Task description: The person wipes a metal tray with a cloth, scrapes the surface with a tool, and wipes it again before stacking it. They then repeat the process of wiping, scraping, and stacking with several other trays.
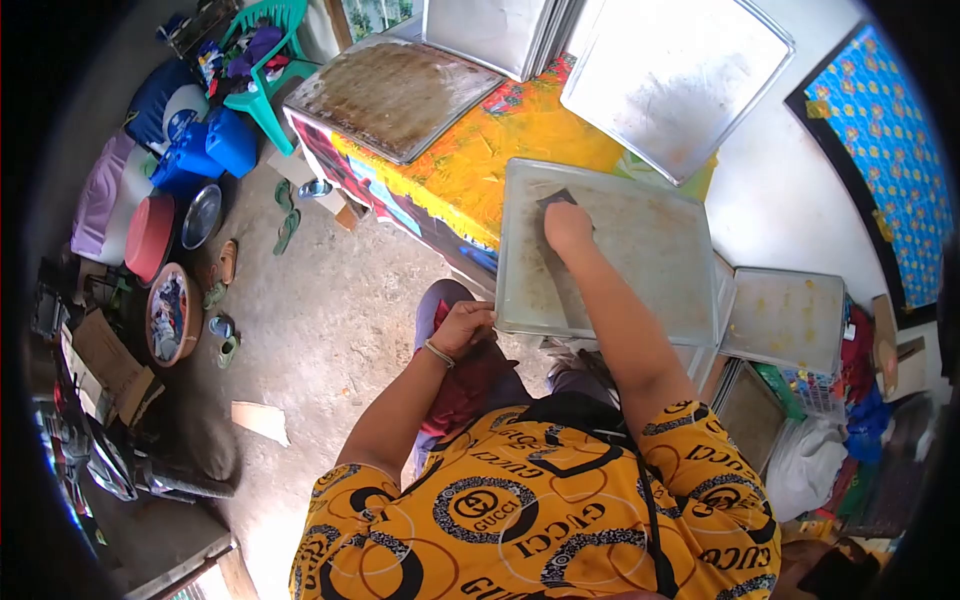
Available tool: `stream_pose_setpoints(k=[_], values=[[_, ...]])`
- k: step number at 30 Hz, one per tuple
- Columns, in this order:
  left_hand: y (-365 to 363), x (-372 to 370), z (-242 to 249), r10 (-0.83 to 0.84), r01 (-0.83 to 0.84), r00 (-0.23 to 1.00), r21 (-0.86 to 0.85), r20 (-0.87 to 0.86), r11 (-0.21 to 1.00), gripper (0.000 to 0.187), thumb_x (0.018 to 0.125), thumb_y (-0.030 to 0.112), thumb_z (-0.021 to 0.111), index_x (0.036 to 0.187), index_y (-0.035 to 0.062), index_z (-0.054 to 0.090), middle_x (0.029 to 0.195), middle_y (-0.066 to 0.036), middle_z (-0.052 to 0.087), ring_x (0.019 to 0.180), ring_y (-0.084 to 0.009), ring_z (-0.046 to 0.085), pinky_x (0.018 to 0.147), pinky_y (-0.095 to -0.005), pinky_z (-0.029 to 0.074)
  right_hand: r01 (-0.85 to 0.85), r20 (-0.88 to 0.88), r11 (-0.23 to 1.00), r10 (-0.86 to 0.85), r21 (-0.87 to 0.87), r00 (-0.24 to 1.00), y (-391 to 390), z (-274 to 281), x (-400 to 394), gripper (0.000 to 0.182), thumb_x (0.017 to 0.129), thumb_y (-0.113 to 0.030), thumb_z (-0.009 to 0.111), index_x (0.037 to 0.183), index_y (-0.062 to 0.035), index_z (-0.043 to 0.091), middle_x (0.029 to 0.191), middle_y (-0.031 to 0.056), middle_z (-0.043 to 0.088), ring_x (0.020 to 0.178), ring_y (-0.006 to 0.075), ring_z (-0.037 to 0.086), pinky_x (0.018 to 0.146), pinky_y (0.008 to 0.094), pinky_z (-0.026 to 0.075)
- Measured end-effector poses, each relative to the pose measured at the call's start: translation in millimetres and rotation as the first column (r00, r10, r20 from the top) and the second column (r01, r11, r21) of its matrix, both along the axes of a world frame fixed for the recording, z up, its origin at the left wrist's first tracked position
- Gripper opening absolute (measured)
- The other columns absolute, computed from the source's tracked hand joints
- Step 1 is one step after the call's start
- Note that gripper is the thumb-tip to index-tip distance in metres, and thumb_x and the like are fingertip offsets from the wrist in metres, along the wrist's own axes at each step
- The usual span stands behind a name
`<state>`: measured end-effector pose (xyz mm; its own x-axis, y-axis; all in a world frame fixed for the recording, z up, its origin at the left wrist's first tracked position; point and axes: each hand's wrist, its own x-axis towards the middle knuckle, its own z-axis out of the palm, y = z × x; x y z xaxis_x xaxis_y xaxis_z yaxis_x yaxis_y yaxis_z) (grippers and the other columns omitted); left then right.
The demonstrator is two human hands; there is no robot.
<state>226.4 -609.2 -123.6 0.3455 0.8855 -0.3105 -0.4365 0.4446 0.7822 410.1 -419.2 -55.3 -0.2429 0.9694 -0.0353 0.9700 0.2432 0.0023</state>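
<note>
In the head view a grey metal baking tray lies in front of me, its surface marked with brownish stains. My right hand is closed on a small dark flat sheet pressed against the tray's left part; what the sheet is made of does not show clearly. A darker streak runs down the tray below that hand. My left hand is closed at the tray's near left corner, fingertips on its rim. Under the left wrist, a maroon cloth lies over my leg.
A heavily stained tray rests on the table with the yellow cloth. Behind, a shiny tray leans on the wall beside stacked trays. Another tray sits right. Basins and a green chair stand left.
</note>
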Motion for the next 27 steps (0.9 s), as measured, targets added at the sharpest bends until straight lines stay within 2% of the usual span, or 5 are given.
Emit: stream_pose_setpoints(k=[13, 18, 22, 24, 27], values=[[12.8, -34.5, 37.9, 0.267, -0.251, 0.868, 0.094, -0.418, 0.963, 0.02, 0.083, 0.013, 0.053, 0.089, -0.0016, 0.065, 0.063, -0.002, 0.057, 0.049, -0.0106, 0.051, 0.046, -0.0231, 0.042, 0.036, -0.255, 0.996, -0.016, 0.077, 0.967, -28.6, 56.2, 186.8, 0.026, 0.081, -0.005, 0.049, 0.103, 0.0021, 0.062, 0.097, 0.0272, 0.062, 0.088, 0.0399, 0.06, 0.08, 0.0461, 0.047], [26.0, -68.8, 37.2, 0.534, -0.477, 0.571, 0.277, -0.624, 0.834, 0.041, 0.085, 0.023, 0.054, 0.118, -0.0013, 0.051, 0.087, -0.011, 0.06, 0.072, -0.0197, 0.058, 0.063, -0.0329, 0.047, 0.042, -0.504, 0.998, -0.056, -0.039, 0.862, -108.8, 73.2, 161.9, 0.041, 0.08, -0.002, 0.047, 0.12, -0.0077, 0.056, 0.105, 0.0248, 0.06, 0.096, 0.0398, 0.058, 0.085, 0.044, 0.047], [-2.2, -17.2, 75.5, 0.768, 0.274, -0.053, 0.73, -0.638, 0.626, 0.074, 0.079, 0.033, 0.067, 0.138, 0.0071, 0.031, 0.132, -0.019, 0.044, 0.123, -0.0311, 0.042, 0.098, -0.0572, 0.031, -0.175, -0.361, 0.984, 0.176, 0.036, 0.916, -157.4, 49.6, 155.8, 0.048, 0.081, -0.003, 0.046, 0.128, -0.0128, 0.051, 0.125, 0.0184, 0.054, 0.113, 0.0342, 0.053, 0.093, 0.041, 0.046], [-24.4, 31.5, 120.2, 0.476, 0.61, -0.12, 0.314, -0.871, 0.728, 0.083, 0.072, 0.038, 0.072, 0.141, 0.0158, 0.032, 0.149, -0.017, 0.022, 0.139, -0.0337, 0.017, 0.104, -0.0644, 0.015, -0.176, -0.246, 0.984, 0.169, -0.009, 0.954, -170.9, 41.4, 153.9, 0.049, 0.082, -0.004, 0.048, 0.13, -0.0141, 0.049, 0.131, 0.0161, 0.05, 0.119, 0.0326, 0.049, 0.096, 0.0397, 0.044], [-29.9, 67.3, 95.5, 0.607, 0.861, -0.061, 0.266, -0.792, 0.434, 0.068, 0.082, 0.029, 0.06, 0.143, 0.0223, 0.03, 0.15, -0.014, 0.023, 0.138, -0.0374, 0.018, 0.105, -0.0632, 0.017, -0.207, -0.158, 0.978, 0.203, -0.011, 0.966, -180.4, 34.4, 147.7, 0.049, 0.082, -0.007, 0.048, 0.131, -0.013, 0.047, 0.132, 0.0159, 0.048, 0.12, 0.0324, 0.047, 0.097, 0.0392, 0.043]])
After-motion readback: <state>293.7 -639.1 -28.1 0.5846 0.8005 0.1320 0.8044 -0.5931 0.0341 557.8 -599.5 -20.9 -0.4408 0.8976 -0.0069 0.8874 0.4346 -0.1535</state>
